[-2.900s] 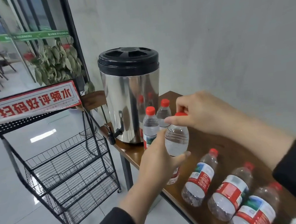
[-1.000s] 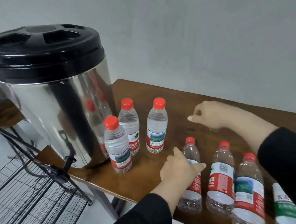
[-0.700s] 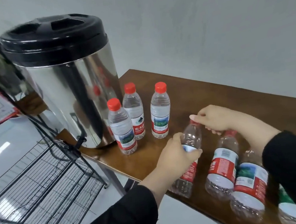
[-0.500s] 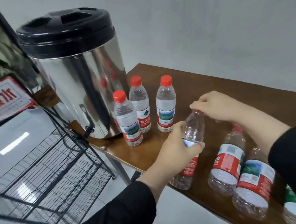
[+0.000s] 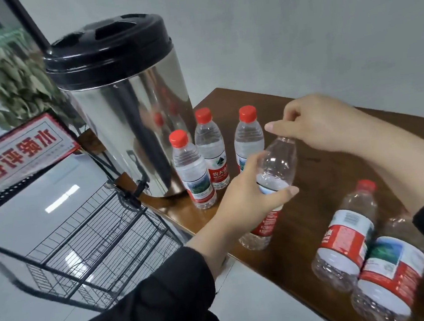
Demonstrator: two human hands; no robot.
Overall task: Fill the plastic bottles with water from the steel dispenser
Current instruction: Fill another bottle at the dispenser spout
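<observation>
While the left hand (image 5: 246,196) grips an empty bottle (image 5: 273,180) tilted above the table (image 5: 311,170), the right hand (image 5: 317,123) pinches at its neck; cap hidden. Item: three capped, filled bottles (image 5: 210,150) standing beside the steel dispenser (image 5: 127,111). Advice: hold the body firm, twist gently, avoid crushing the thin plastic.

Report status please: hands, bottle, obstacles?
Left hand grips clear empty plastic bottle. Right hand pinches at its neck. Three red-capped bottles stand beside steel dispenser.
</observation>
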